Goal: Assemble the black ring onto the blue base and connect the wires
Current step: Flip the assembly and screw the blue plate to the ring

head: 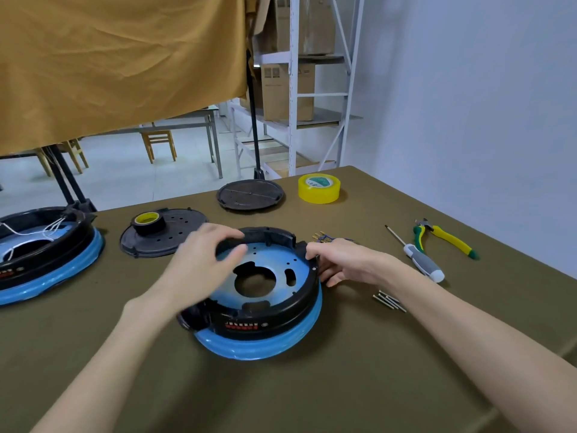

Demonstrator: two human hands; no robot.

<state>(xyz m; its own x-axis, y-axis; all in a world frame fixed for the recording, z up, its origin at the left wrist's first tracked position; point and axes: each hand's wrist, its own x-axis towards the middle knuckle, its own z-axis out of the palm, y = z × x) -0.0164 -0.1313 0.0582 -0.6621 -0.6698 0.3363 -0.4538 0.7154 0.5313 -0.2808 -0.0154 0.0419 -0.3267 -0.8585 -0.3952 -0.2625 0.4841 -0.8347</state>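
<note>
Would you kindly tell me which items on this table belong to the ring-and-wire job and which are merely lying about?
In use: black ring, blue base, wires, left hand, right hand.

Lying about: yellow tape, pliers, screwdriver, screws, second unit.

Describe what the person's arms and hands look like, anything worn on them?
Both forearms are bare up to the frame edge, with no sleeves showing. The left hand and right hand wear no gloves; no rings, watch or wristband show. The left hand's fingers look motion-blurred.
</note>
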